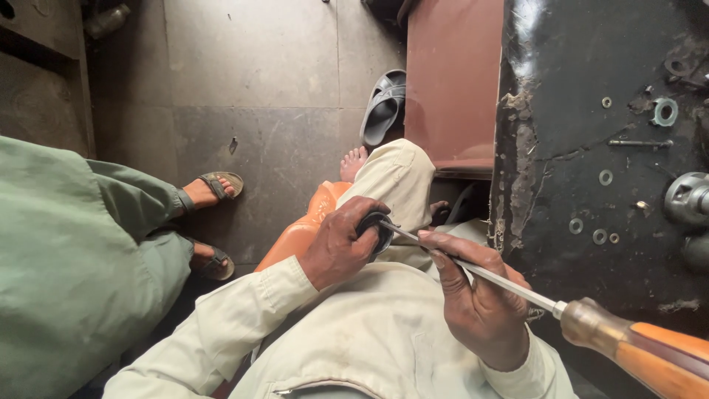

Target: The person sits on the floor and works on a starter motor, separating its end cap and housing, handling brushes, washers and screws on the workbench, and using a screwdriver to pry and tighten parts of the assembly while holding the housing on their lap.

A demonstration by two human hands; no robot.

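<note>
My left hand (pixel 341 247) at frame centre, fingers curled tight round a small black round part (pixel 380 230), my right hand (pixel 480 299) lower right, fingers pinching the screwdriver (pixel 591 325) shaft, tip against the part

The black, chipped tabletop (pixel 561 111) carried scattered flat washers (pixel 605 177), a larger grey ring (pixel 665 111), a thin bolt (pixel 639 143) and a round metal part (pixel 687 198) at its right edge. On the grey tiled floor (pixel 251 81) lay a loose grey sandal (pixel 385 108).

left hand (pixel 338 244): grips black round part (pixel 379 230) | right hand (pixel 478 295): holds screwdriver (pixel 517 290)
</note>
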